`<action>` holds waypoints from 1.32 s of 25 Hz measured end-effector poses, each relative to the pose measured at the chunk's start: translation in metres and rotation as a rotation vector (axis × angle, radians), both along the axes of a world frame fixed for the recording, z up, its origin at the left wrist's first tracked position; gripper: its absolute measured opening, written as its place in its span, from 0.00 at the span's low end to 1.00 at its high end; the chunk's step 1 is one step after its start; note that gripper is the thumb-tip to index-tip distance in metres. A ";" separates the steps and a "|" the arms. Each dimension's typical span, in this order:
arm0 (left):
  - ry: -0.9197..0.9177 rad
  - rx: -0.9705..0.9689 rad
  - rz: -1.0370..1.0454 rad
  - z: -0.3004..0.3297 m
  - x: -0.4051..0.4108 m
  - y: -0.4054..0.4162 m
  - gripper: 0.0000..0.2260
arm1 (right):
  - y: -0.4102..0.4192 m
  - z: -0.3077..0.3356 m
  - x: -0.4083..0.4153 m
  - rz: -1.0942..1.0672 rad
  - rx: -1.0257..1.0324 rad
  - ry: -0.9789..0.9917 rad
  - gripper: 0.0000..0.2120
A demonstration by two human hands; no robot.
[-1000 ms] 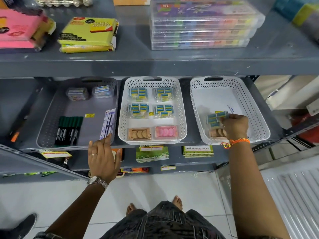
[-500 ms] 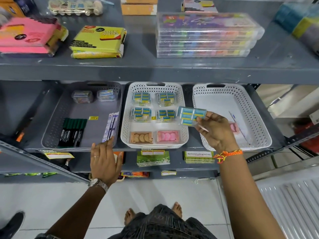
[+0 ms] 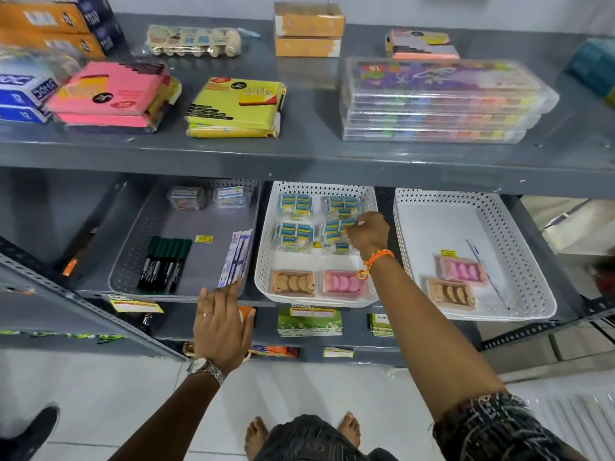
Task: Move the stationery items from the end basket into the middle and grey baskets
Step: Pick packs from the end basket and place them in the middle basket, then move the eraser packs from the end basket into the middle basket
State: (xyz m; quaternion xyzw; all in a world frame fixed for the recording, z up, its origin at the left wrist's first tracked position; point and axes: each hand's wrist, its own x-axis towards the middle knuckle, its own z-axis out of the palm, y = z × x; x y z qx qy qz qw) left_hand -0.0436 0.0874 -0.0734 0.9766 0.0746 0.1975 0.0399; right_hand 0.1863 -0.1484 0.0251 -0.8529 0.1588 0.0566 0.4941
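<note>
Three baskets stand on the lower shelf: a grey basket at left, a white middle basket, and a white end basket at right. My right hand reaches into the middle basket and holds a clear pack of blue-and-yellow erasers over the packs lying there. My left hand rests open at the front edge of the grey basket. The end basket holds a pink eraser box, a brown eraser box and a pen.
The grey basket holds green markers, small clear boxes and a card pack. The upper shelf overhangs the baskets with sticky notes and stacked clear cases. A lower shelf holds green packs. A shoe shows at bottom left.
My right hand lifted the eraser pack out of the end basket and carried it left into the middle basket. My left hand stayed at the grey basket's edge.
</note>
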 end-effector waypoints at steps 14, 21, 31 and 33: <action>-0.016 -0.007 -0.008 -0.001 0.000 0.001 0.29 | -0.009 0.009 -0.004 0.283 -0.683 -0.261 0.11; -0.028 -0.019 0.018 -0.001 0.003 -0.002 0.28 | -0.152 0.017 -0.032 0.185 -0.480 0.011 0.21; -0.008 -0.064 0.069 -0.007 0.006 -0.007 0.28 | -0.200 -0.020 -0.060 0.244 -0.836 0.177 0.24; 0.014 -0.060 0.081 -0.007 0.006 -0.007 0.28 | -0.201 -0.020 -0.063 0.248 -0.812 0.166 0.24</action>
